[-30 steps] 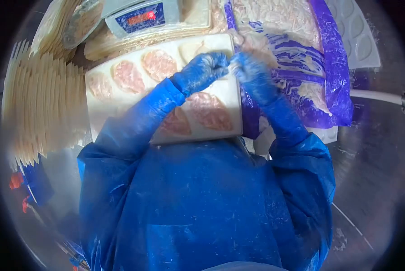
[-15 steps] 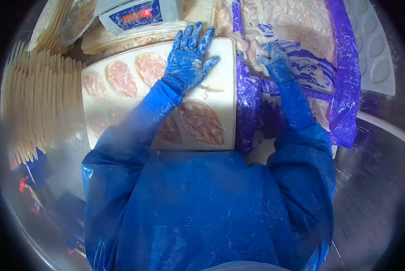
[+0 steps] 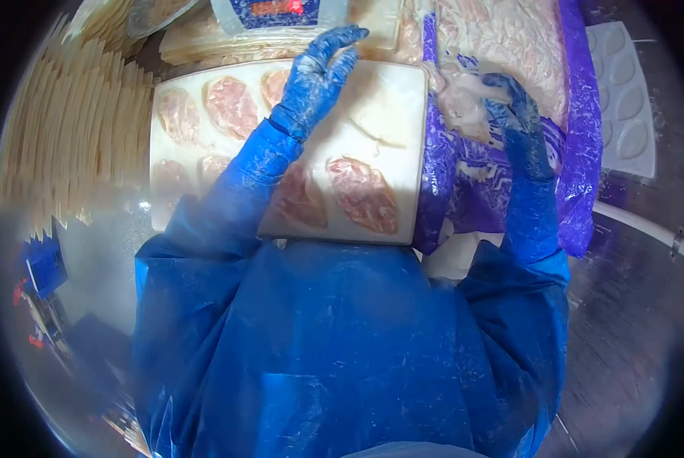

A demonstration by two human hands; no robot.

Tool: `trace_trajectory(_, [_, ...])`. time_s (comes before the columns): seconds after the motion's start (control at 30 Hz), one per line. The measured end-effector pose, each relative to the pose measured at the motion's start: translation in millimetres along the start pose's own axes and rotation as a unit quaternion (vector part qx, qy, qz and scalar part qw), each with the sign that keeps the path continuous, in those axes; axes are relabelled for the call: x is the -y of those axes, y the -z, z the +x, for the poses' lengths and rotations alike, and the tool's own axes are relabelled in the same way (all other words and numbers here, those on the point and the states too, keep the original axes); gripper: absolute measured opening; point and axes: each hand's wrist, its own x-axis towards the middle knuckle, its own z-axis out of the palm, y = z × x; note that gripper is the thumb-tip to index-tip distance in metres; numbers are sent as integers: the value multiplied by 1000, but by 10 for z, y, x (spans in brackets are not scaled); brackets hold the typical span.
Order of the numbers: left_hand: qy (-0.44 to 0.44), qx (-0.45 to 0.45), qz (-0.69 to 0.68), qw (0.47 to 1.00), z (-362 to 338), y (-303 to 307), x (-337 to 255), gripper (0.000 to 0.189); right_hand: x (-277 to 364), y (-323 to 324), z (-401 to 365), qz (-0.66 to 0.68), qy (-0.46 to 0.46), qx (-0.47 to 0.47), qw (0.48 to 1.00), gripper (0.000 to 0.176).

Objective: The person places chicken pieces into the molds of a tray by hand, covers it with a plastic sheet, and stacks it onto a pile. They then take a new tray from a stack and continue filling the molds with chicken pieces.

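Note:
A white moulded tray (image 3: 288,231) lies in front of me with several flat pieces of raw meat (image 3: 365,197) in its hollows. Its upper right hollow is bare white. Over the tray's top edge is my left hand (image 3: 311,88), in a smeared blue glove, fingers loosely bent and apart, holding nothing. To the right, my gloved right hand (image 3: 517,114) curls its fingers round a pale piece of raw meat (image 3: 471,91), at the edge of a big heap of meat (image 3: 502,38) in purple plastic film (image 3: 582,145).
A scale with a red display (image 3: 277,9) stands behind the tray, beside stacked pale sheets (image 3: 204,46). On the left is a row of upright thin trays (image 3: 67,137). Another white moulded tray (image 3: 624,99) lies far right on the metal table (image 3: 632,305).
My left hand has lifted from its flat spread pose and its fingers now bend to the right. The right hand has shifted right and down, fingers now round the meat. The view has shifted slightly.

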Motion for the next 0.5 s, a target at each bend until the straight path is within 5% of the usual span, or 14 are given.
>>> trace_trajectory(0.03, [18, -19, -24, 999, -8, 91, -38, 30, 138, -45, 95, 2, 2, 3, 1000, 35])
trace_trajectory(0.2, [70, -70, -52, 994, -142, 361, -74, 31, 746, -230, 623, 101, 30, 383, 918, 54])
trace_trajectory(0.27, [68, -64, -30, 995, -214, 335, -71, 30, 369, -544, 642, 127, -2, 317, 940, 43])
trace_trajectory(0.33, [-6, 17, -25, 1000, -276, 251, 10, 28, 362, -727, 722, -133, 170, 12, 976, 31])
trace_trajectory(0.37, [-68, 92, 72, 991, -227, 246, -84, 27, 607, -768, 632, -91, 31, 5, 995, 27])
trace_trajectory(0.4, [-64, 89, 72, 991, -229, 149, -82, 27, 657, -887, 492, -90, 31, 10, 995, 27])
trace_trajectory(0.47, [162, 216, 55, 961, -219, -42, -54, 30, 558, -1190, 115, -120, 14, -42, 992, 27])
trace_trajectory(0.5, [-221, 220, 317, 896, -304, 26, 82, 37, 516, -1276, -138, -239, 26, 18, 970, 29])
